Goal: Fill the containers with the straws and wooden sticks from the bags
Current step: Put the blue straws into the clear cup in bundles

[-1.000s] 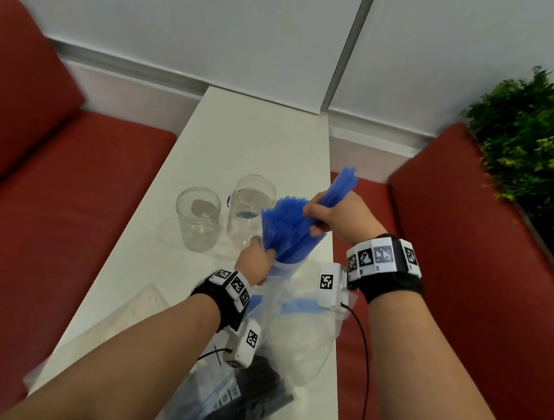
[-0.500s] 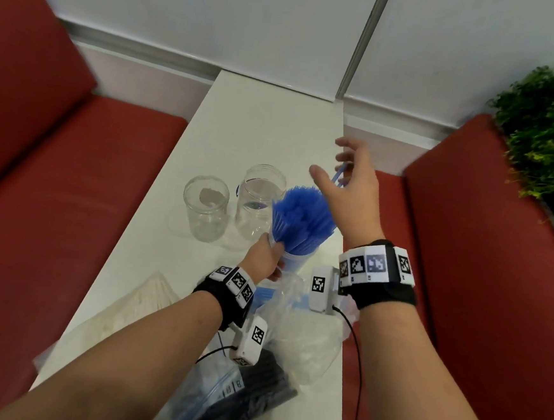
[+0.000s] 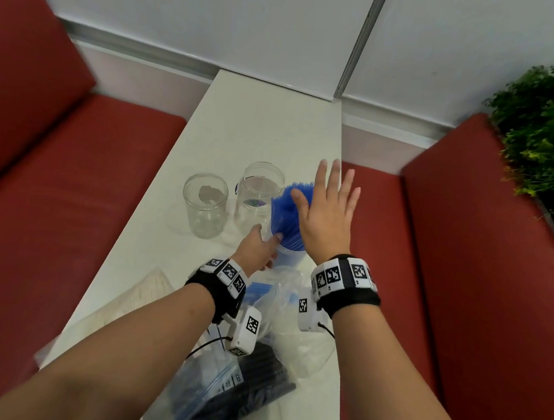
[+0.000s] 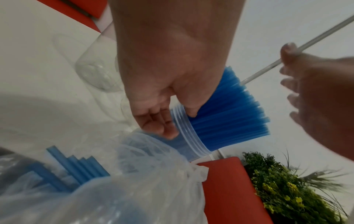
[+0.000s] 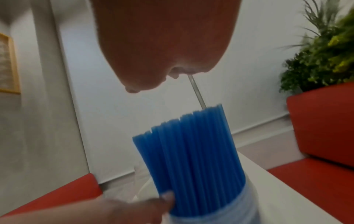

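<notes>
Right hand (image 3: 326, 213) hovered flat-fingered, empty, directly above the upright blue straws (image 3: 288, 215); left hand (image 3: 257, 249) gripped their container (image 4: 191, 136).

My left hand (image 3: 256, 248) curls its fingers (image 4: 162, 127) round the jar (image 4: 191, 137) of straws, thumb at the rim. My right hand (image 3: 328, 215) is spread flat, fingers straight, above the jar. Both forearms reach forward, bands on the wrists.
</notes>
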### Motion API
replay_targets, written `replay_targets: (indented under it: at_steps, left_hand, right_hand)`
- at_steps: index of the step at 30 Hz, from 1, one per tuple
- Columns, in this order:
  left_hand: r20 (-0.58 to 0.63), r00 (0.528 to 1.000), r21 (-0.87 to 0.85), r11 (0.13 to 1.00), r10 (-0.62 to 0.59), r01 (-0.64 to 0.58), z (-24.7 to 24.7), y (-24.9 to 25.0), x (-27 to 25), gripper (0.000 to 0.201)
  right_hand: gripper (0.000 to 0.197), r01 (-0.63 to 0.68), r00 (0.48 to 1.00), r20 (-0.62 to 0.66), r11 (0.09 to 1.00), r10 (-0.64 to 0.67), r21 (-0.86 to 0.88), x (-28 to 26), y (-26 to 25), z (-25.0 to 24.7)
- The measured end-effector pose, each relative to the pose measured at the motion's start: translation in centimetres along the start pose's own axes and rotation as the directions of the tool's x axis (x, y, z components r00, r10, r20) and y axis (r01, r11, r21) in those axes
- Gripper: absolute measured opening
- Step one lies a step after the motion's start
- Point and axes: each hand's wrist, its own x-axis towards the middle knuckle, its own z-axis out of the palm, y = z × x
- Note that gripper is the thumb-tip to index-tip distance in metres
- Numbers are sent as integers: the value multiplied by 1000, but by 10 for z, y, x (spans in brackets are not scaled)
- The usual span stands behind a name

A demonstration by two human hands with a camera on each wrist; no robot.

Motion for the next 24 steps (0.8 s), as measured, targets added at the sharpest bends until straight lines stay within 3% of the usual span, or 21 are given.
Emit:
replay_targets:
  at_steps: [3, 5, 7, 9, 11, 13, 14, 16, 18, 21, 24]
  left_hand:
    - [-230, 971, -57, 995, 68, -83, -12, -7, 1, 28]
    - [-292, 948, 31, 992, 128, -124, -19, -17, -3, 20]
    - [-182, 961, 299, 943, 208, -148, -25, -30, -8, 17]
    - [59, 974, 557, 802, 218, -213, -27, -42, -16, 23]
    - [298, 936, 705, 618, 186, -347, -24, -52, -23, 22]
    - [441, 888, 763, 468, 126, -446, -18, -63, -27, 26]
    - [472, 877, 786, 405, 96, -467, -16, -67, -29, 31]
    - [451, 891, 831, 343, 46, -438, -14, -78, -30, 40]
    - [402, 916, 880, 281, -11, -383, -15, -91, -26, 38]
    - [299, 950, 924, 276, -93, -264, -14, -99, -26, 39]
    - [309, 951, 901, 330, -29, -282, -15, -95, -25, 61]
  right_hand:
    - [81, -15, 971, 238, 997, 31, -71, -12, 6, 12]
    - [81, -35, 962, 272, 999, 38, -18, -12, 9, 12]
    - [74, -73, 976, 214, 992, 49, 107, -12, 5, 7]
    - [57, -36, 999, -9, 967, 39, 254, -17, -3, 2]
    - [39, 111, 959, -283, 945, -20, 309, -29, -13, -1]
    - [33, 208, 942, -323, 909, -87, 362, -43, -23, 1]
    - [31, 232, 959, -248, 880, -136, 414, -51, -29, 4]
    - [26, 232, 960, 30, 856, -277, 462, -68, -40, 17]
    - [23, 185, 881, 331, 891, -337, 415, -84, -46, 39]
    - [22, 27, 805, 561, 957, -192, 289, -100, -40, 69]
    - [23, -100, 761, 647, 979, -39, 177, -107, -27, 86]
